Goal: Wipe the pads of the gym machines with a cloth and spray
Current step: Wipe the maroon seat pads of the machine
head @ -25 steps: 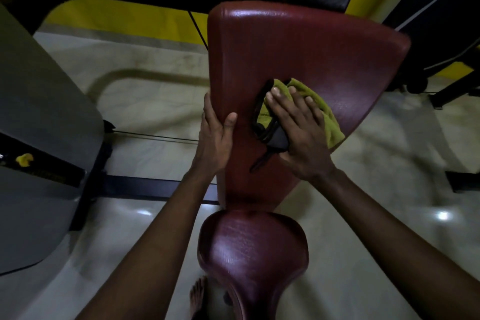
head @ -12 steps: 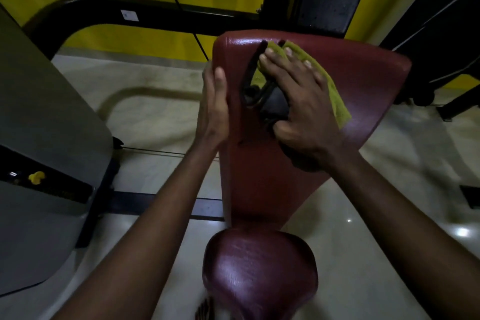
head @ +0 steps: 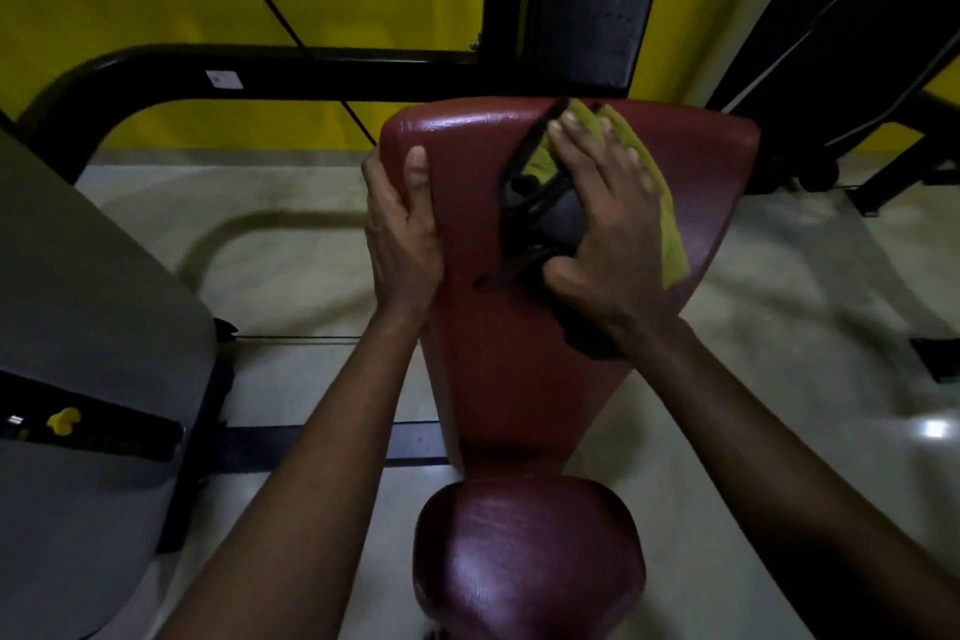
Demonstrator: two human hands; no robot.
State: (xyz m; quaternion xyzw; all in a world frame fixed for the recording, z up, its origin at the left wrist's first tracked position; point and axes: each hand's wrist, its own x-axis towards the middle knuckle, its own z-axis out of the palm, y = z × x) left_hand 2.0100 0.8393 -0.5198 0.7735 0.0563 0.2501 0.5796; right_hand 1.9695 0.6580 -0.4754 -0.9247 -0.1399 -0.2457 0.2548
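Note:
The dark red back pad [head: 519,379] of a gym machine stands in front of me, with the rounded red seat pad [head: 524,561] below it. My right hand [head: 608,234] presses a yellow-green cloth [head: 670,244] against the pad's upper right. Its fingers lie straight on the cloth, and its thumb hooks round a black bundle with straps [head: 540,203] bunched with the cloth. My left hand [head: 400,229] grips the pad's upper left edge, thumb on the front face. No spray bottle is in view.
A grey machine housing [head: 93,327] with a yellow pin [head: 62,420] stands at the left. A black frame tube [head: 311,73] and a cable [head: 291,26] run behind the pad before a yellow wall. More black equipment [head: 857,42] is at the right. The floor is pale tile.
My right hand has slid the cloth up the back pad from its middle to near the top edge. My left hand has moved up the pad's left edge with it.

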